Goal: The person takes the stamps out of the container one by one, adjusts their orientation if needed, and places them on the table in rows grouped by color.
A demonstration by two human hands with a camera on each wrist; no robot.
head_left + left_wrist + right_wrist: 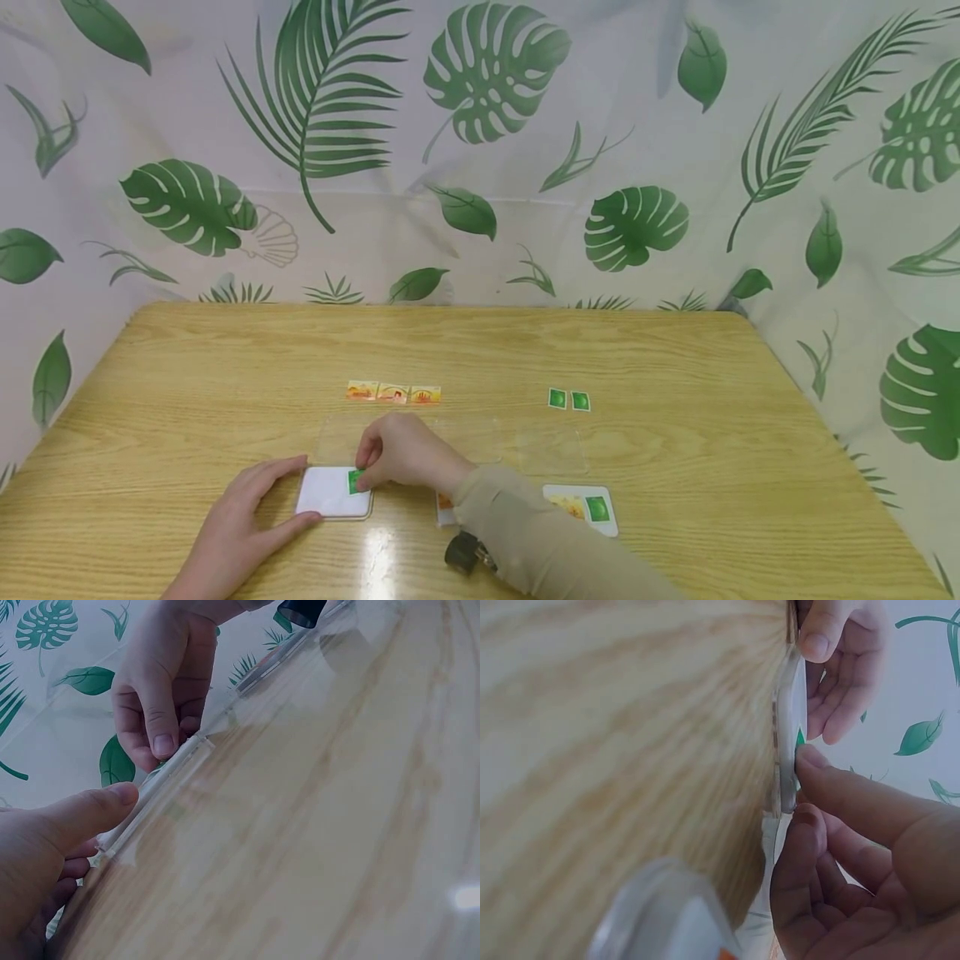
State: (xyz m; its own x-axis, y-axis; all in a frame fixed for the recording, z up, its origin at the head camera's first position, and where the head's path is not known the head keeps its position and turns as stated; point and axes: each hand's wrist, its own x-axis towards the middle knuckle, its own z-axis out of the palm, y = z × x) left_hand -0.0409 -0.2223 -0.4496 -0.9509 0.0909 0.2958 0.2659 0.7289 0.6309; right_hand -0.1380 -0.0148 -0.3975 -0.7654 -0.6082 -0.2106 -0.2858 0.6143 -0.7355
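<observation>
A white rectangular card lies in a clear holder on the table, left of centre. My left hand holds it by the left side, index finger at the top left corner and thumb at the lower edge. My right hand has a small green stamp between its fingers at the card's right end; the thumb partly hides the stamp. In the right wrist view the thumb lies against the green stamp, flat on the white card.
Orange-yellow stamps lie in a row behind, with two green stamps further right. Clear plastic covers lie mid-table. A card with yellow and green stamps is at the right; another card is partly under the right sleeve.
</observation>
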